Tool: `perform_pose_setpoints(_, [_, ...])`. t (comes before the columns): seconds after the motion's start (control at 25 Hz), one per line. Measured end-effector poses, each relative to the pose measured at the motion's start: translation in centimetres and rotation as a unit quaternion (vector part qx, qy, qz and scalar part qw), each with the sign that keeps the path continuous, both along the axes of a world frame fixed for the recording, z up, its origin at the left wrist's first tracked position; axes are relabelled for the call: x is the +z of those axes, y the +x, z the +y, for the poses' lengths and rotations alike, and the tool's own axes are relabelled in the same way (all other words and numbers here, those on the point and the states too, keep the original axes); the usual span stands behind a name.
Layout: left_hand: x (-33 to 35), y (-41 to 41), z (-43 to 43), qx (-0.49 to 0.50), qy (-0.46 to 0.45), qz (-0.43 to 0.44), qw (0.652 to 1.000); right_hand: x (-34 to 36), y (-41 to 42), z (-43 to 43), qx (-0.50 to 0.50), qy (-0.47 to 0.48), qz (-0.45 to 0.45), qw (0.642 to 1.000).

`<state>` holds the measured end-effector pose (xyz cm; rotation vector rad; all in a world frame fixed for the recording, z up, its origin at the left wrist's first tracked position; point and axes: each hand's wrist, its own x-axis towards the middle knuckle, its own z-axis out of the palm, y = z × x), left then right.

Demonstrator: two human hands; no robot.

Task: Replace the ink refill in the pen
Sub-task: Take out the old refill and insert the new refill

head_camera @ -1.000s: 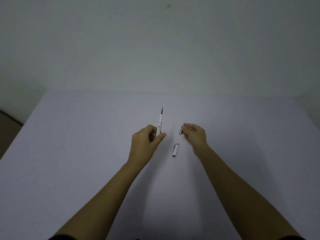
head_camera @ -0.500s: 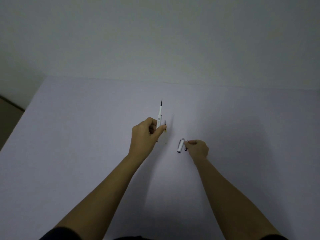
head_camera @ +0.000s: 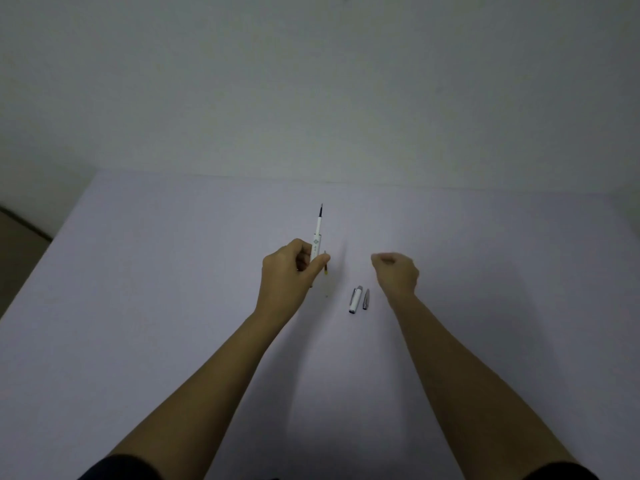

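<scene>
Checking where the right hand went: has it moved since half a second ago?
Yes. The right hand has lifted away from the white pen cap, leaving the small silver tip cone beside it.

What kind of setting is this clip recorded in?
Probably a bare indoor recording setup, not a working desk: a plain pale table against a blank wall, dim light, and only pen parts out, the pen body in the left hand, a cap and a metal tip.
</scene>
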<state>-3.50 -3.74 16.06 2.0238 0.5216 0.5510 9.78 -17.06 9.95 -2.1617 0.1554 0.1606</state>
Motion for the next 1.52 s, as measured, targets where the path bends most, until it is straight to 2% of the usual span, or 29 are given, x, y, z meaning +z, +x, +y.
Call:
perform_pose_setpoints(0.08, [-0.1, 0.0, -0.2, 0.001, 0.006, 0.003, 1.0, 3.1, 0.7, 1.2, 0.046, 0.078, -0.024, 0.996])
perform_pose_setpoints(0.16, [-0.4, 0.0, -0.1, 0.001, 0.013, 0.006, 1.0, 6.2, 0.4, 2.4, 0.166, 0.178, -0.012, 0.97])
perform_pose_setpoints(0.24, [-0.7, 0.0, -0.1, 0.005, 0.021, 0.011, 1.0, 8.2, -0.3, 3.3, 0.289, 0.188, 0.0, 0.939])
perform_pose_setpoints(0.32, [-0.9, -0.1, 0.0, 0.009, 0.022, 0.016, 1.0, 8.9, -0.7, 3.8, 0.341, 0.165, 0.002, 0.926])
perform_pose_setpoints(0.44, [-1.1, -0.2, 0.0, 0.005, 0.03, 0.022, 0.999, 8.7, -0.8, 4.1, 0.346, 0.189, 0.009, 0.919])
perform_pose_setpoints(0.64, [-2.0, -0.7, -0.1, 0.0, 0.023, 0.039, 0.999, 9.7, 0.4, 4.6, 0.263, 0.294, 0.043, 0.918])
perform_pose_setpoints(0.84, [-2.9, -0.6, 1.4, 0.023, 0.007, 0.055, 0.998, 8.7, 3.2, 5.3, 0.198, 0.328, 0.031, 0.923])
perform_pose_setpoints(0.92, [-3.3, -0.2, 2.2, 0.033, 0.007, 0.063, 0.997, 5.9, 4.1, 5.4, 0.173, 0.29, 0.028, 0.941])
perform_pose_setpoints(1.12, [-4.9, 1.5, 4.0, 0.043, 0.004, 0.079, 0.996, -3.2, 4.1, 5.3, 0.131, 0.106, 0.037, 0.985])
perform_pose_setpoints(1.28, [-6.2, 3.5, 5.2, 0.033, 0.023, 0.087, 0.995, -7.9, 4.3, 6.0, 0.128, 0.033, 0.042, 0.99])
perform_pose_setpoints(1.52, [-7.8, 5.2, 6.0, 0.027, 0.013, 0.099, 0.995, -10.7, 4.6, 7.3, 0.169, -0.041, 0.051, 0.983])
